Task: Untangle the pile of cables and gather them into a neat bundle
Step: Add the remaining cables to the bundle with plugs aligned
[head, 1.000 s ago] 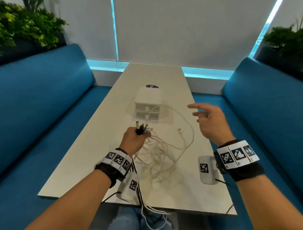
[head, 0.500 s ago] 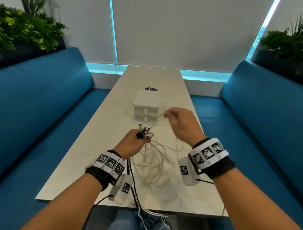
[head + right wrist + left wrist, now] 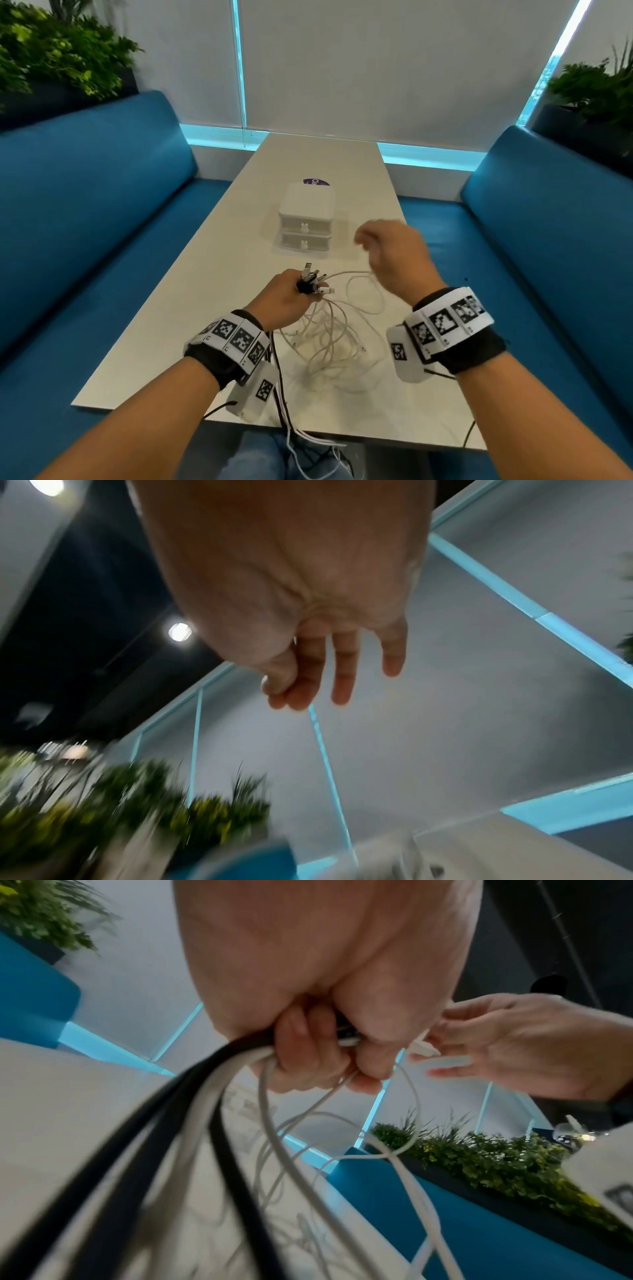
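Note:
My left hand [image 3: 291, 296] grips a bunch of cable ends, and their connectors [image 3: 312, 275] stick up out of the fist. Loose white cable loops [image 3: 329, 339] trail from it over the table [image 3: 164, 342]. Black and white cables [image 3: 279, 387] hang from the fist over the near edge. In the left wrist view my left hand [image 3: 325, 1053] is curled round these strands. My right hand [image 3: 363, 238] is raised just right of the fist. There its thumb and forefinger pinch a white cable end [image 3: 422, 1048]. In the right wrist view my right hand [image 3: 279, 693] shows thumb against forefinger, the other fingers straight.
A white two-drawer box [image 3: 306, 219] stands on the table beyond the hands, with a purple sticker [image 3: 315, 181] behind it. Blue sofas [image 3: 85, 205] run along both long sides. Plants [image 3: 58, 58] sit behind the sofa backs.
My right hand swung in from the right with its fingers spread, took up a white cable end near the box, and now holds it close to the left fist. The left hand kept its grip.

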A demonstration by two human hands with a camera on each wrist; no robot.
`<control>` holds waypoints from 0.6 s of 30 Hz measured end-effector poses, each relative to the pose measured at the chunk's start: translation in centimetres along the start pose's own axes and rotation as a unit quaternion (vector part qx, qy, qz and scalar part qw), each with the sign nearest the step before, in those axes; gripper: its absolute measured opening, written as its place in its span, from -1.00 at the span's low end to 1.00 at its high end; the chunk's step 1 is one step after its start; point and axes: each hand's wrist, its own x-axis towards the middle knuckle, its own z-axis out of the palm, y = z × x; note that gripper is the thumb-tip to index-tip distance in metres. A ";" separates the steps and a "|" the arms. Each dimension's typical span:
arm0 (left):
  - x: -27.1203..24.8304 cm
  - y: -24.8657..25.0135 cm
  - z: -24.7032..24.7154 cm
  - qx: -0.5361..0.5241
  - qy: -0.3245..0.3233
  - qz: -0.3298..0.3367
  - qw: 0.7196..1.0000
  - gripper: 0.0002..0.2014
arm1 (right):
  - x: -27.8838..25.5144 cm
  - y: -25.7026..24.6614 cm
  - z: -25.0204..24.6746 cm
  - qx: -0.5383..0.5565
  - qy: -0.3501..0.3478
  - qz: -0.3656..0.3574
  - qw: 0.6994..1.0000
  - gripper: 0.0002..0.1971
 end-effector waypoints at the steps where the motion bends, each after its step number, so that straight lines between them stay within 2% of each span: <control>1: -0.2 -0.3 -0.1 -0.004 0.000 -0.006 1.000 -0.85 | 0.3 0.5 -0.6 0.016 0.035 0.003 0.999 -0.78; 2: -0.3 -0.5 0.0 -0.018 0.000 -0.008 1.000 -0.83 | 0.5 0.9 -1.1 0.046 0.042 -0.005 0.998 -0.81; 3: -0.5 -0.4 0.1 -0.034 -0.002 -0.004 0.999 -0.81 | 0.4 1.0 -1.4 0.077 0.012 -0.024 0.997 -0.85; 4: -0.6 -0.1 0.2 -0.040 -0.005 0.000 0.999 -0.80 | 0.0 0.6 -1.3 0.080 -0.044 -0.044 0.995 -0.81; 5: -0.6 0.3 0.4 -0.035 -0.008 0.008 0.999 -0.80 | -0.4 0.4 -0.6 0.050 -0.105 -0.063 0.991 -0.72; 7: -0.5 1.2 0.7 -0.013 -0.015 0.026 0.999 -0.77 | -1.4 -0.2 1.1 -0.018 -0.171 -0.080 0.982 -0.75; 10: -0.4 1.2 0.8 -0.012 -0.021 0.035 0.999 -0.72 | -1.5 0.0 1.4 0.008 -0.138 -0.039 0.990 -0.80; 12: -0.5 0.4 0.5 -0.012 -0.014 0.017 1.000 -0.68 | -1.2 0.9 0.3 0.079 -0.052 0.020 0.995 -0.80; 14: -0.7 -0.4 0.1 0.003 -0.012 -0.013 1.000 -0.73 | -0.8 1.8 -1.1 0.132 0.045 0.064 0.988 -0.80; 15: -0.9 -0.7 0.0 0.006 -0.006 -0.023 1.000 -0.77 | -0.8 2.0 -1.5 0.123 0.053 0.066 0.989 -0.82; 16: -1.0 -0.8 0.0 0.000 0.000 -0.027 1.000 -0.78 | -0.8 2.0 -1.6 0.097 0.033 0.059 0.993 -0.82; 18: -0.9 -0.3 0.1 -0.014 -0.007 -0.012 1.000 -0.74 | -1.3 1.8 -0.8 0.038 -0.036 0.022 0.998 -0.64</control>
